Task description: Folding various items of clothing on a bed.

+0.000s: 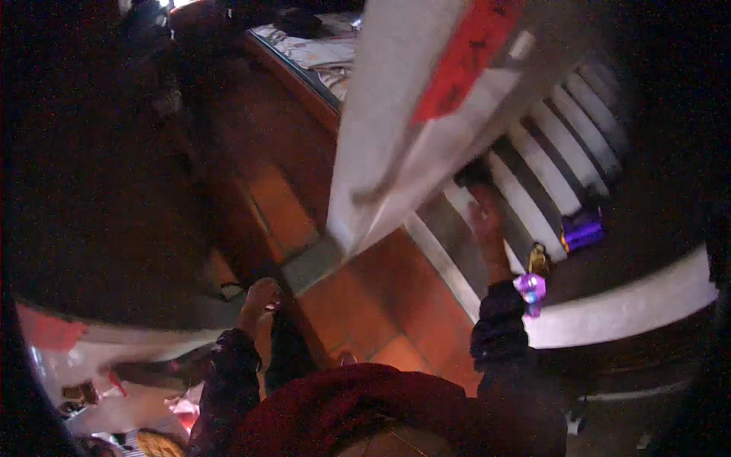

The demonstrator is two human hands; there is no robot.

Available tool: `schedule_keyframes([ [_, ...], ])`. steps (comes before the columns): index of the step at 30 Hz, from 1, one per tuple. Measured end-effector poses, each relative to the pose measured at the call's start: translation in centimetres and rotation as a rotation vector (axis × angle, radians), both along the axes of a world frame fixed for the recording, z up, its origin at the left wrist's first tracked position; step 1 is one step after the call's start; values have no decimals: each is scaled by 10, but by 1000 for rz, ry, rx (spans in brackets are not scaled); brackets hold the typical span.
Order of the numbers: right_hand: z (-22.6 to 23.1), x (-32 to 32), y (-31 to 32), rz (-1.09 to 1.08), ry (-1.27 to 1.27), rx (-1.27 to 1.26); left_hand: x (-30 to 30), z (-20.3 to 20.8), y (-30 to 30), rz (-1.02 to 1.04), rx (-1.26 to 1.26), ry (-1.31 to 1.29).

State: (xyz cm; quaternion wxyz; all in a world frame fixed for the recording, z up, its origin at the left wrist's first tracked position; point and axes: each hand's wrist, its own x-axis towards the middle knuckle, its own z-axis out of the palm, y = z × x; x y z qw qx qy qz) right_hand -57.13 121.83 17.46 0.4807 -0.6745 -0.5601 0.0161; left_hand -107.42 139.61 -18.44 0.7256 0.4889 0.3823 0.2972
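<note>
My left hand [263, 298] is low on the left, with its fingers curled in. Whether anything small lies inside that grip is hidden. On the right, my right hand [481, 213] reaches forward over a surface with white and dark stripes [529, 171]. Motion smears its fingers, so I cannot tell their shape or whether they hold something. Beyond my right wrist are a shiny purple packet [583, 230], a gold-coloured item [538, 259] and a glossy pink-purple item [531, 288].
Ahead stands a white wall edge [365, 129] bearing a red paper strip [464, 68]. Reddish tiles [381, 297] cover the floor. A bed [327, 65] with patterned bedding is at the back. A pale surface [129, 411] with several items sits lower left. Much of the room is dark.
</note>
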Motion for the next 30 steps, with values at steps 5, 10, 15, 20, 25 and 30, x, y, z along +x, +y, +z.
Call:
schedule_keyframes([
  [5, 162, -21, 128, -311, -370, 559, 104, 69, 162, -56, -163, -232],
  [10, 209, -30, 231, -423, -668, 706, 170, 192, 245, -185, -246, -474],
  [15, 200, -22, 249, -1019, -924, 361, 245, 328, 326, -475, -201, -616],
  [20, 198, -42, 260, -974, -1173, 310, 342, 424, 385, -622, -109, -646],
  [25, 197, -85, 280, -1051, -1186, 378, 407, 516, 412, -659, 339, -854],
  [30, 196, -92, 284, -1093, -1266, 273, 463, 549, 398, -720, 682, -975],
])
